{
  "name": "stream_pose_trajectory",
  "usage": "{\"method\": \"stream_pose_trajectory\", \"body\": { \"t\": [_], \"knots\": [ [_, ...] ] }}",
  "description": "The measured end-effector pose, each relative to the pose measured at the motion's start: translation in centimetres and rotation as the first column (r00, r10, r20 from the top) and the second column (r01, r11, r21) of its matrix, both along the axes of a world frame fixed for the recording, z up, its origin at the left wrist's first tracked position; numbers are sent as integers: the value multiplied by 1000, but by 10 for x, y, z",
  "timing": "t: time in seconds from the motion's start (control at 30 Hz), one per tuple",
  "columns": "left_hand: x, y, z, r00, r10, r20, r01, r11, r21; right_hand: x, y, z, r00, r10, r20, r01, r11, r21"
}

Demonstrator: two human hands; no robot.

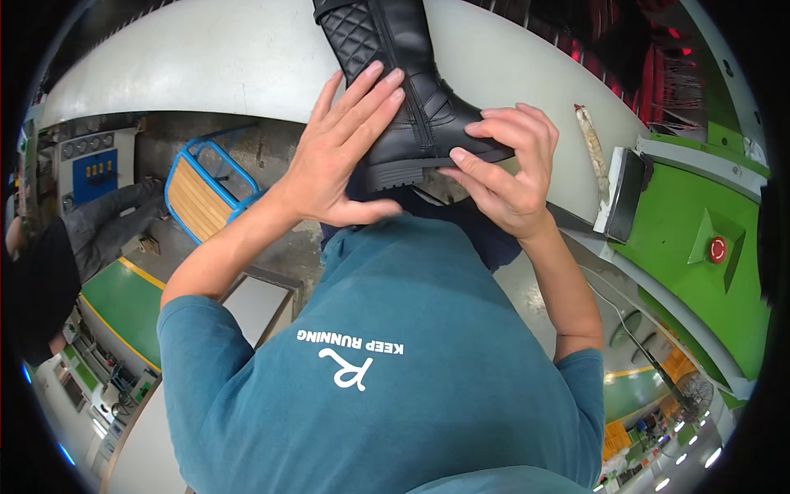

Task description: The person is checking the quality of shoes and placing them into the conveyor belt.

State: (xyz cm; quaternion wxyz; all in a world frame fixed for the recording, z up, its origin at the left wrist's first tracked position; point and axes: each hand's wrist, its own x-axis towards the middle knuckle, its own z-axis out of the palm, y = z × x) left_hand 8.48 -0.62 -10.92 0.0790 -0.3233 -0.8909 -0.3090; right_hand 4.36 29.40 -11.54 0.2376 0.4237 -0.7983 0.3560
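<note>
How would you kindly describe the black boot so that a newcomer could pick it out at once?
Start with the long, pale curved surface across the top of the view. Over its lower edge is the boot, framed by the spread left hand and the right hand holding its toe. Its black, diamond-quilted shaft and ridged sole set it apart from the smooth pale surface.

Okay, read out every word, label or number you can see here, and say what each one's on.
Teal shirt: white lettering, upside down here; legible, but I won't copy its wording.
Red button on the green machine: pale markings, too small to read.
Blue panel: small yellowish marks, too small to read.
Black boot: no readable text.
</note>
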Motion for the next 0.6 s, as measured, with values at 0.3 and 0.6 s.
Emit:
{"method": "stream_pose_trajectory", "body": {
  "t": [0.3, 0.6],
  "knots": [
    [0, 19, -26, 974, 203, -102, -173, 954, 246, -14, -13, 48, 821, -169, 546, 120, 985, 125],
    [-5, 23, -20, 981, 154, -119, -112, 947, 301, -24, 24, 74, 813, -26, 581, 4, 999, 39]
  ]
}}
